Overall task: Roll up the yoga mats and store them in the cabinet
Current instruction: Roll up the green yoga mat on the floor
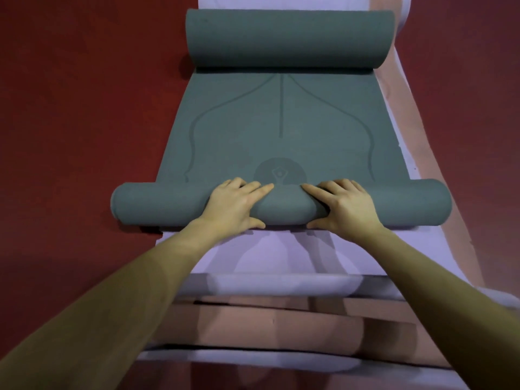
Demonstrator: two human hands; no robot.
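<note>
Item: green yoga mat (281,130), lying lengthwise through the centre of the frame, partly rolled at both ends. Near roll (157,204) ran across the lower middle; far roll (289,40) sat at the top of the frame. The flat stretch between them carried moulded guide lines and a round emblem (280,171) just beyond the near roll.

Handling, as judged: soft, springy foam, light for its bulk, with a matte surface that looked grippy rather than slick. The near roll dented where it was pressed, so it would likely loosen if released and skew if pushed from one end. Best hold appeared to be on top of the roll, palms spread apart, thumbs tucked at the near side.

Hands: left hand (236,204) and right hand (346,205) both rested on the middle of the near roll, either side of the emblem. Fingers were spread fairly wide and bent over the crown of the roll, thumbs at its near underside, pressing it; the roll bulged between them.

Beneath: lilac mat (253,257) and pink mat (281,325), stacked, showing below and along the right edge.

Surround: red floor (70,108), left and upper right. Cabinet not in view.
</note>
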